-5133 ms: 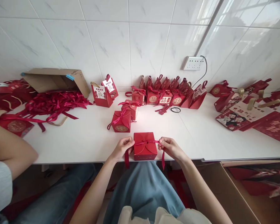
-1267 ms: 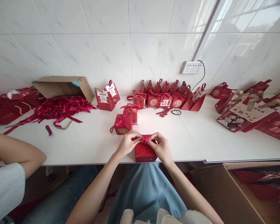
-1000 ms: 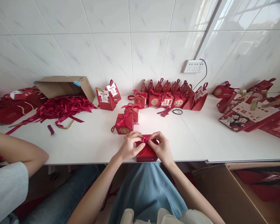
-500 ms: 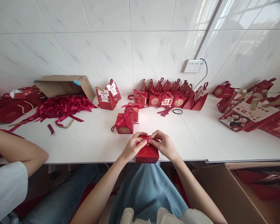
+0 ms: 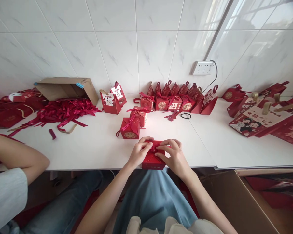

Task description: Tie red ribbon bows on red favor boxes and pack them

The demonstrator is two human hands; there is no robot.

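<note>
Both the left hand [image 5: 139,152] and the right hand [image 5: 173,156] are shown closed in a pinch on a red ribbon [image 5: 153,148], held from either side atop a red gift box [image 5: 151,161] that is set at the near edge of a white table [image 5: 92,152]. Round gold emblems are carried by the tied boxes [image 5: 130,127] just behind; characters on the white-labelled bags [image 5: 109,101] are too small to be read

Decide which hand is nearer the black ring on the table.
Right. The right hand is in front of the ring, slightly left; the left hand is farther left, across the bow both grip on the box.
</note>
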